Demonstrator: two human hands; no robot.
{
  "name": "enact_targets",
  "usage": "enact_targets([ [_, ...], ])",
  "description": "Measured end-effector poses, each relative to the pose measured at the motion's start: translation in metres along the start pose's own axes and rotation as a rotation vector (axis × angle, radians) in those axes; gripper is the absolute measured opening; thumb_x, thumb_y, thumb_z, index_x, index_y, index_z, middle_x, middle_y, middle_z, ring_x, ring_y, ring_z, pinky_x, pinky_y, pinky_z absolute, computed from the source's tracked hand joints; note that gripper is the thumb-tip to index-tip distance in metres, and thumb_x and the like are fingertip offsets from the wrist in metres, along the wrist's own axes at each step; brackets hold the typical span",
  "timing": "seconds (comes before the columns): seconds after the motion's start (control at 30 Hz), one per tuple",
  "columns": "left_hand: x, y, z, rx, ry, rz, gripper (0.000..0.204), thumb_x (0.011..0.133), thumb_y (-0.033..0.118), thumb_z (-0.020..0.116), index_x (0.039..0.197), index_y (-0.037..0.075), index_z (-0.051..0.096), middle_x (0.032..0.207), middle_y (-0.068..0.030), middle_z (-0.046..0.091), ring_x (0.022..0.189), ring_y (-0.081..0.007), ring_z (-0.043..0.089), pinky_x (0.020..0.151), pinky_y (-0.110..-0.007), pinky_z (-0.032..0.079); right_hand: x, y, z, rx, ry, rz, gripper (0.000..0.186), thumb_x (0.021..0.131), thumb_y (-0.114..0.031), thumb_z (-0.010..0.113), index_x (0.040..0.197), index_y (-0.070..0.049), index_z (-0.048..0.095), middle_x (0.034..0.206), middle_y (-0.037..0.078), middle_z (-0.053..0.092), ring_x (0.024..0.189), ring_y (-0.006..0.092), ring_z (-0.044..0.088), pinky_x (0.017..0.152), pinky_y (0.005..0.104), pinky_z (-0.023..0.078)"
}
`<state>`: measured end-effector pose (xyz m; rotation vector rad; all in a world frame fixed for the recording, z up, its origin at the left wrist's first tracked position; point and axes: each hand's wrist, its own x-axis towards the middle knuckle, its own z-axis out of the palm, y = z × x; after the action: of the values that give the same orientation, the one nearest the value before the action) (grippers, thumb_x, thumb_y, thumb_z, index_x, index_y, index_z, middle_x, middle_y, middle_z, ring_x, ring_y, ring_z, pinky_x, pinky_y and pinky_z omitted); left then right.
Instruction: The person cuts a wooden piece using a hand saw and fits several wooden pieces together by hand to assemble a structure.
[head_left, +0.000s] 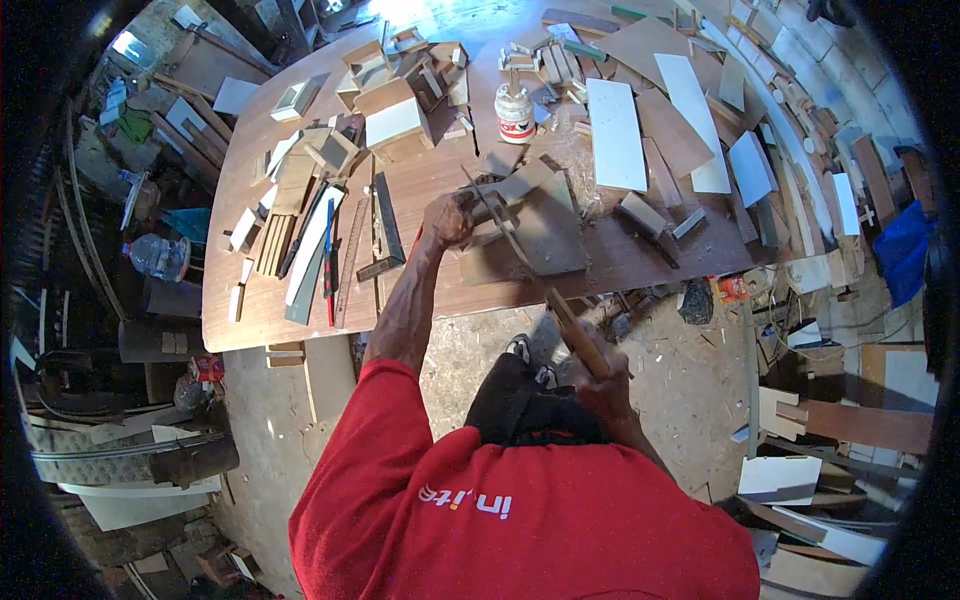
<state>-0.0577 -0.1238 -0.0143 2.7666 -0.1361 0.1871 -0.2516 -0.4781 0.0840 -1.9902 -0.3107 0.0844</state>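
My right hand (603,388) is closed around the wooden handle of a handsaw (510,238), at the table's front edge. The long thin blade slants away to the upper left, close beside my left hand (448,220). That hand is closed on a small wooden block (486,210) on top of a flat brown board (550,240). A pale wooden piece (527,182) lies just right of the blade. Whether the teeth touch the wood I cannot tell. A black try square (381,265) rests left of my left forearm.
A white glue jar (515,115) with a brush stands behind the board. White panels (617,135) and scraps cover the right side. Small wooden assemblies (395,120) stand at the back left, with a steel ruler (350,262) and wood strips (285,215) nearer. Offcuts (830,420) crowd the floor.
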Motion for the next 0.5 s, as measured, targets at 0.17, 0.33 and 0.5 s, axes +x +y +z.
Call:
enact_targets([
  [0.17, 0.006, 0.009, 0.003, -0.012, 0.018, 0.075, 0.039, 0.07, 0.025, 0.065, 0.106, 0.011, 0.066, 0.087, -0.0169, 0.068, 0.08, -0.0389, 0.064, 0.068, -0.047, 0.052, -0.02, 0.004, -0.006, 0.01, -0.027, 0.107, 0.046, 0.08, -0.003, 0.059, 0.126, 0.001, 0.055, 0.085, 0.023, 0.068, 0.073, 0.0302, 0.069, 0.066, 0.0352, 0.053],
  [0.33, 0.01, -0.002, 0.006, 0.008, -0.044, 0.045, 0.038, 0.07, 0.025, 0.066, 0.105, 0.012, 0.066, 0.087, -0.0168, 0.068, 0.08, -0.0401, 0.063, 0.068, -0.047, 0.052, 0.024, -0.006, 0.009, 0.039, -0.061, 0.167, 0.044, 0.081, -0.002, 0.056, 0.125, 0.001, 0.056, 0.086, 0.014, 0.066, 0.069, 0.016, 0.062, 0.062, 0.0294, 0.05],
  [0.5, 0.003, 0.01, 0.006, -0.032, 0.113, 0.121, 0.028, 0.071, 0.019, 0.058, 0.096, 0.009, 0.069, 0.085, -0.0205, 0.068, 0.08, -0.0405, 0.065, 0.071, -0.049, 0.053, -0.022, -0.005, -0.008, 0.107, -0.002, 0.155, 0.042, 0.082, 0.003, 0.054, 0.124, 0.001, 0.057, 0.089, 0.016, 0.067, 0.075, 0.0221, 0.066, 0.065, 0.0315, 0.052],
])
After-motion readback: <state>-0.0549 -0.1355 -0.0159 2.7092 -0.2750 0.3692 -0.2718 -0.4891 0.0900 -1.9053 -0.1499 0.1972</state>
